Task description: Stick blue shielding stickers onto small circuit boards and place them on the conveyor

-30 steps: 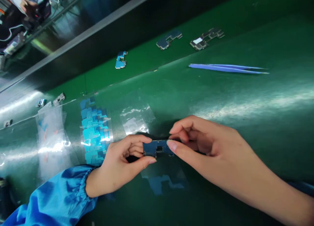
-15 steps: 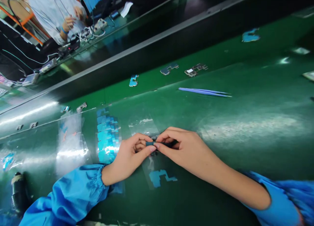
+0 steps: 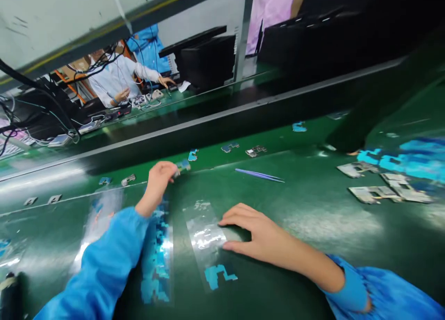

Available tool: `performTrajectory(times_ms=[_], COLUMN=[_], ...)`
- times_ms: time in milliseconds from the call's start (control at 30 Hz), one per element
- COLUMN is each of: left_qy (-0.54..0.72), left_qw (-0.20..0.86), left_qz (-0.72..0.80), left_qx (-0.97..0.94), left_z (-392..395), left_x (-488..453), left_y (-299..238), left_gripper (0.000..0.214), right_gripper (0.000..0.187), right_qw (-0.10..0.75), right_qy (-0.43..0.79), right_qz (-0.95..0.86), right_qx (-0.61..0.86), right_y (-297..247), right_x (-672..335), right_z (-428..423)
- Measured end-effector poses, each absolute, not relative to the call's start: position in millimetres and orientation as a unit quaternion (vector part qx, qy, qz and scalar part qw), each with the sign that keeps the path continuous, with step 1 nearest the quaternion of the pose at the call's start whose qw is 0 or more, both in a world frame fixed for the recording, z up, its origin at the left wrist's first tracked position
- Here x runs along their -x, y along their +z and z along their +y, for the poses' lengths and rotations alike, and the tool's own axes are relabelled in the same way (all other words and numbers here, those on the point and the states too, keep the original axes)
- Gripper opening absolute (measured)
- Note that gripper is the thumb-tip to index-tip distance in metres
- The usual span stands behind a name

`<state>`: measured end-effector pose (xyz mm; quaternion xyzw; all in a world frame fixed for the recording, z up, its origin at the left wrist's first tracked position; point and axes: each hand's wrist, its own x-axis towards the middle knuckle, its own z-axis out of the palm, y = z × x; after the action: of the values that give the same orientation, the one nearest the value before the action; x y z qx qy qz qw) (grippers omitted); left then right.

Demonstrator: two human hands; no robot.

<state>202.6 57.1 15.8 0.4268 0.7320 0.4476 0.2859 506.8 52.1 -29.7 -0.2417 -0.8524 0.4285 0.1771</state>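
Observation:
My left hand (image 3: 160,183) reaches out over the far part of the bench, its fingers pinched on a small circuit board (image 3: 183,165) with a blue face. That board is slightly blurred. My right hand (image 3: 248,229) hovers with thumb and fingers apart and nothing between them. Just left of its fingertips lies a clear plastic sheet (image 3: 205,234) with one blue cut-out sticker (image 3: 219,276) near its lower end. Below my left forearm is another clear strip carrying many overlapping blue stickers (image 3: 158,264).
Purple tweezers (image 3: 259,175) lie on the green bench. Small boards stand in a row behind: a blue one (image 3: 193,155), a dark one (image 3: 230,147), a grey one (image 3: 256,150). More boards (image 3: 375,194) are at right. A black bar (image 3: 208,120) edges the back; people sit beyond it.
My hands have parted. The left has gone forward with the board; the right has opened and stayed near the sheet. The view has tilted up, showing more of the background and right side.

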Motion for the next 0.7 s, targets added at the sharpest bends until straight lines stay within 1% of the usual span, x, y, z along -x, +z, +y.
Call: performTrajectory(times_ms=[67, 133, 200, 233, 267, 367, 400, 467, 500, 533, 567, 633, 700], left_qy=[0.424, 0.384, 0.344, 0.328, 0.312, 0.261, 0.237, 0.18, 0.171, 0.172, 0.181, 0.213, 0.238], left_qw=[0.206, 0.152, 0.115, 0.103, 0.098, 0.138, 0.173, 0.237, 0.231, 0.214, 0.195, 0.169, 0.174], left_qz=[0.766, 0.787, 0.789, 0.783, 0.77, 0.699, 0.664, 0.547, 0.512, 0.493, 0.484, 0.493, 0.498], left_qx=[-0.436, -0.458, -0.495, -0.519, -0.548, -0.651, -0.688, -0.783, -0.81, -0.826, -0.834, -0.826, -0.815], left_z=[96.0, 119.8, 122.5, 115.5, 103.1, 40.7, 15.3, -32.8, -52.5, -68.0, -78.9, -88.3, -86.5], left_x=[-178.3, -161.5, -157.5, -161.3, -168.7, -205.2, -218.2, -239.6, -247.0, -252.2, -255.5, -257.8, -256.8], left_y=[16.8, 15.2, 15.2, 16.2, 17.5, 18.6, 16.6, 8.0, 1.8, -5.1, -12.3, -24.6, -31.3], left_gripper=[0.024, 0.018, 0.01, 0.006, 0.007, 0.02, 0.025, 0.055, 0.062, 0.065, 0.061, 0.043, 0.03], right_gripper=[0.052, 0.067, 0.07, 0.068, 0.065, 0.05, 0.043, 0.027, 0.021, 0.019, 0.021, 0.025, 0.024], right_qw=[0.149, 0.117, 0.106, 0.115, 0.129, 0.187, 0.203, 0.222, 0.229, 0.236, 0.241, 0.256, 0.278], right_qy=[0.403, 0.346, 0.28, 0.253, 0.23, 0.163, 0.147, 0.128, 0.122, 0.119, 0.12, 0.127, 0.13], right_qz=[-0.878, -0.913, -0.942, -0.949, -0.955, -0.962, -0.962, -0.962, -0.961, -0.961, -0.96, -0.956, -0.95], right_qx=[0.209, 0.179, 0.154, 0.146, 0.138, 0.117, 0.109, 0.097, 0.091, 0.086, 0.081, 0.07, 0.059], right_y=[-32.7, -36.9, -41.4, -43.7, -46.1, -53.2, -55.3, -58.4, -59.1, -59.4, -59.2, -58.8, -59.9], right_x=[-508.7, -510.2, -511.2, -511.1, -510.5, -505.3, -503.0, -498.8, -497.4, -496.7, -496.6, -497.9, -500.0], right_z=[50.1, 46.3, 42.3, 40.4, 38.5, 33.3, 31.8, 29.3, 28.3, 27.5, 26.8, 26.0, 26.4])
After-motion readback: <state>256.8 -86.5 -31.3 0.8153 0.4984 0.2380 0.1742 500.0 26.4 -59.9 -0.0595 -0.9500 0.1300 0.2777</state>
